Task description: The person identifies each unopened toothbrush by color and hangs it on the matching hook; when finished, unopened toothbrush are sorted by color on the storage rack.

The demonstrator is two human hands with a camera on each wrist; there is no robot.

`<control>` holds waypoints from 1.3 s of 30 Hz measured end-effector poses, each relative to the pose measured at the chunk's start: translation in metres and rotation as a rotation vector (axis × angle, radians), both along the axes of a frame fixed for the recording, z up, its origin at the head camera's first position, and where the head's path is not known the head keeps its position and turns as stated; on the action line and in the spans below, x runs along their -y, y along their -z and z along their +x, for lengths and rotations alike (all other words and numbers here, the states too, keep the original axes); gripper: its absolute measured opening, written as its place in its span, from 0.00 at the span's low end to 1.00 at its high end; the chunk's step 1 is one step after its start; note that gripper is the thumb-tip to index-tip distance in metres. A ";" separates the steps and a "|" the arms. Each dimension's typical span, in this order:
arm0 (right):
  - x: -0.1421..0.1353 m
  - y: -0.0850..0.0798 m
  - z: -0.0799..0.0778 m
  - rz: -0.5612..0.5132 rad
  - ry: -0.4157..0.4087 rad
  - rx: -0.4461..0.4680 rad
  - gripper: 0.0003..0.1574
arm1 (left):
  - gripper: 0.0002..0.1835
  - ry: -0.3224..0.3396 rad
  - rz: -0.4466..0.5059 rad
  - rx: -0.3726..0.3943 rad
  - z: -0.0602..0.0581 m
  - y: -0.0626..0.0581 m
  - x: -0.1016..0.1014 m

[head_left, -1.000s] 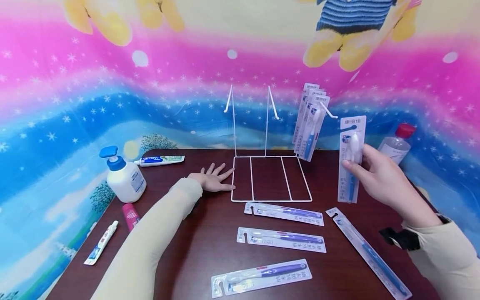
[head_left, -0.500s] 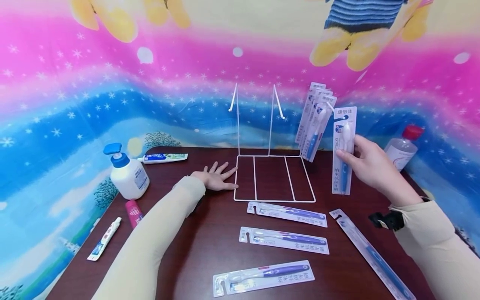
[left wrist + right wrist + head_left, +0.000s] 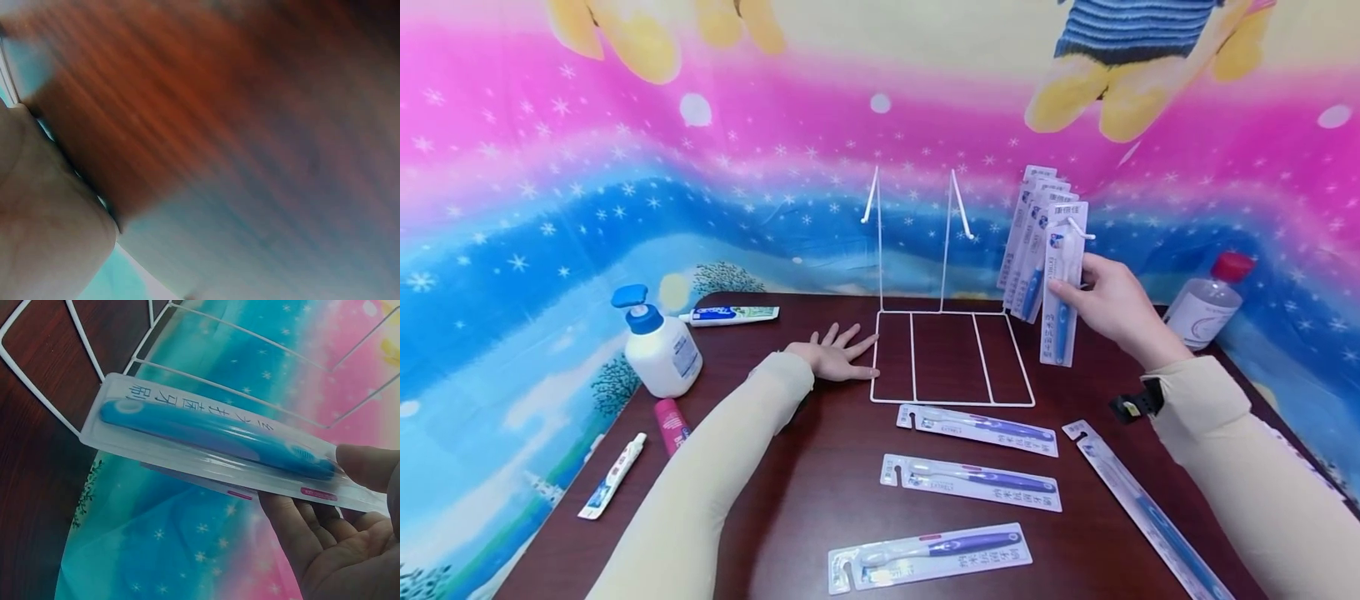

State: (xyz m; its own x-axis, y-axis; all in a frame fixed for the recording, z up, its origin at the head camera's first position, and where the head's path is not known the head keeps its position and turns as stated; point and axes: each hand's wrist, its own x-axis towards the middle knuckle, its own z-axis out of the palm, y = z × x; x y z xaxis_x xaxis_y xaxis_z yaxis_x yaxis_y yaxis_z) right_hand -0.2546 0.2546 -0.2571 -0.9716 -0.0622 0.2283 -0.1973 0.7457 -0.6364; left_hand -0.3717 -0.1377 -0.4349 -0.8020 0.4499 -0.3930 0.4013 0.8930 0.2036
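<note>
My right hand (image 3: pixel 1112 300) pinches a packaged blue toothbrush (image 3: pixel 1062 292) upright by the edge of its pack, thumb in front. The top of that pack overlaps the tip of the rack's right hook (image 3: pixel 1081 230). Behind it several more blue toothbrush packs (image 3: pixel 1024 250) hang in a row on the same hook. In the right wrist view the blue handle (image 3: pixel 219 437) shows through the clear blister. My left hand (image 3: pixel 835 357) lies flat on the table with fingers spread, fingertips at the left side of the white wire rack (image 3: pixel 914 358).
Purple toothbrush packs (image 3: pixel 977 429) lie in front of the rack, with a blue one (image 3: pixel 1146 508) slanting at right. A pump bottle (image 3: pixel 662 354), pink tube (image 3: pixel 672 425) and toothpaste tubes (image 3: pixel 613 475) are at left. A red-capped bottle (image 3: pixel 1206 304) stands behind my right hand.
My right hand has carried the toothbrush pack leftward and up to the right hook, its top now at the hook's tip. My left hand has stayed in place.
</note>
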 end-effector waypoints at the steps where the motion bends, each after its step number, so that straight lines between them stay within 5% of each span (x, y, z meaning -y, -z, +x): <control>1: 0.000 0.000 -0.003 -0.004 -0.005 0.002 0.38 | 0.48 0.000 0.001 0.000 0.000 0.000 -0.001; 18: -0.004 0.000 -0.018 -0.042 -0.004 0.034 0.38 | 0.47 0.018 -0.001 -0.008 -0.001 -0.005 -0.007; 27: -0.007 0.004 -0.021 -0.014 -0.031 0.087 0.39 | 0.46 0.035 0.047 0.007 0.009 -0.015 -0.005; 34: -0.014 0.014 -0.017 0.072 -0.057 0.189 0.41 | 0.47 0.014 0.005 -0.017 0.003 -0.003 0.000; 39: -0.030 0.033 0.001 0.175 -0.118 0.225 0.38 | 0.48 0.005 -0.015 -0.022 -0.001 0.002 0.000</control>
State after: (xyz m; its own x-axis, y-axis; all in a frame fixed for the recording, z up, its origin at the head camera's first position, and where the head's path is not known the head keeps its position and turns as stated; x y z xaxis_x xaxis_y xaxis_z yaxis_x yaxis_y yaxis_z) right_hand -0.2539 0.2847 -0.2901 -0.9803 -0.1967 -0.0160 -0.1573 0.8280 -0.5382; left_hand -0.3723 -0.1381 -0.4369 -0.8081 0.4483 -0.3821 0.4101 0.8938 0.1815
